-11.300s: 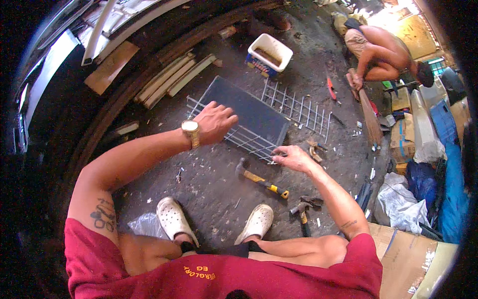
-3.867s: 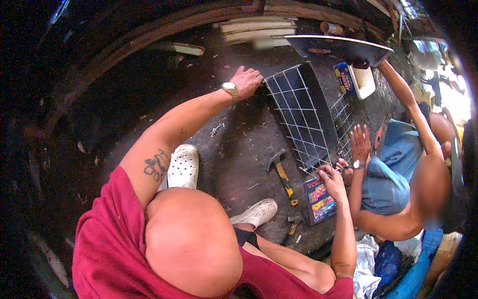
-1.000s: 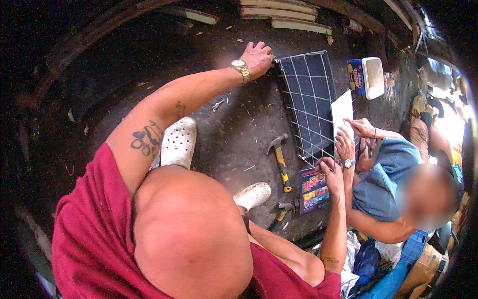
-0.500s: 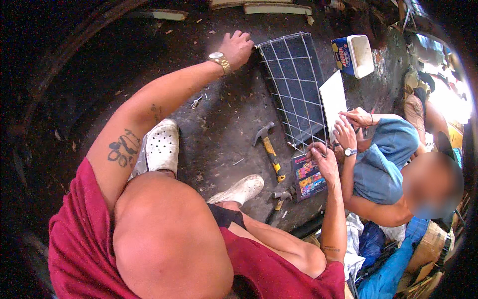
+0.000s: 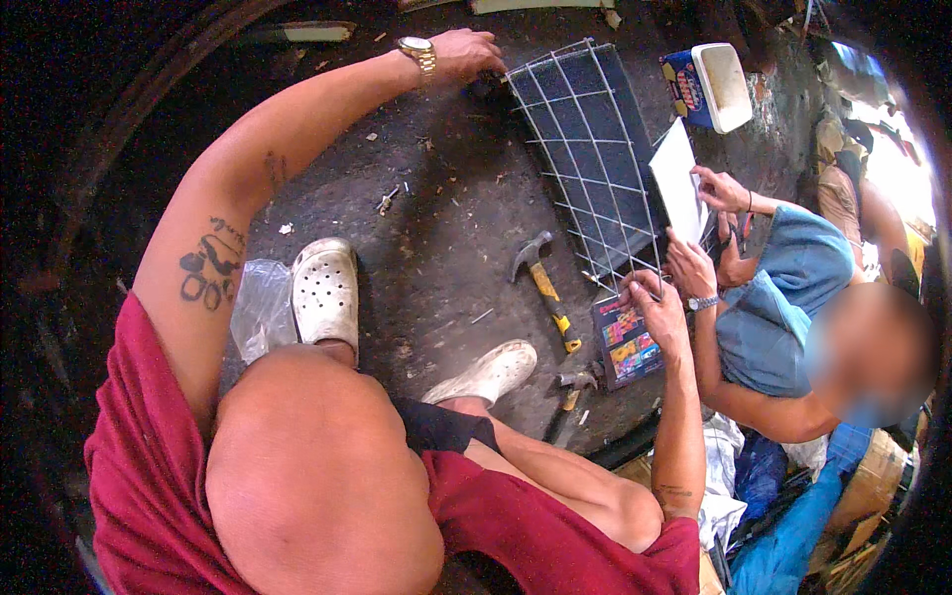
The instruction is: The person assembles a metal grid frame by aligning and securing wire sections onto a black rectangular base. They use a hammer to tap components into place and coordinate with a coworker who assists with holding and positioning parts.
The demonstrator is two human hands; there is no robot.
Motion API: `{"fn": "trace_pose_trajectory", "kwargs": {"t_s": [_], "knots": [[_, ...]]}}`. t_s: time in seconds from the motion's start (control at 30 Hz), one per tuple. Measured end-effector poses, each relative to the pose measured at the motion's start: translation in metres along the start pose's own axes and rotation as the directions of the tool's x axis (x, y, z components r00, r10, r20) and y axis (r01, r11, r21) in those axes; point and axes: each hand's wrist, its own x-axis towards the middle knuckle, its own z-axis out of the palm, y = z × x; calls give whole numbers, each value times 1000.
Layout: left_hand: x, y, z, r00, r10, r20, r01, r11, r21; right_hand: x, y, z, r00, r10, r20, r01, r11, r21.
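A wire grid panel (image 5: 587, 149) with square mesh stands over a dark flat sheet (image 5: 620, 129) to the right of centre. At its far left corner is my left hand (image 5: 468, 55), with a gold watch on the wrist and fingers curled down against the corner; the fingertips are partly hidden. My right hand (image 5: 656, 309) pinches the panel's near end, thumb and fingers pressed together. Just beyond it, another person's hands (image 5: 706, 223) hold a white flat board (image 5: 676, 171) beside the panel's right edge.
On the dark floor lie a yellow-handled claw hammer (image 5: 543, 293), a smaller hammer (image 5: 575, 385) and a printed colourful box (image 5: 630, 347). A white-and-blue tub (image 5: 722, 89) stands at the far right. Clear plastic (image 5: 263, 312) lies by my white clog (image 5: 325, 297). Bags and cardboard (image 5: 863, 486) crowd the lower right.
My left hand has shifted farther away along the panel's corner, its arm stretching out more. My right hand stays at the near end. The other person's white board has tilted slightly.
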Motion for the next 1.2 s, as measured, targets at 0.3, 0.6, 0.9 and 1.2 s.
{"fn": "trace_pose_trajectory", "kwargs": {"t_s": [0.3,0.6,0.9,1.2], "knots": [[13,-12,18,997,72,-21,-71,997,38,-1,-7,2,999,35,-24,-35,999,-15],[16,-7,17,999,37,-40,-38,999,-24,-1,-6,0,1000,11,21,-11,999,38],[20,-13,11,991,134,12,-134,991,21,0,-5,-1,1000,1,13,-1,1000,-28],[18,-15,20,998,69,15,-69,997,33,0,1,-1,1000,-11,10,11,1000,24]]}}
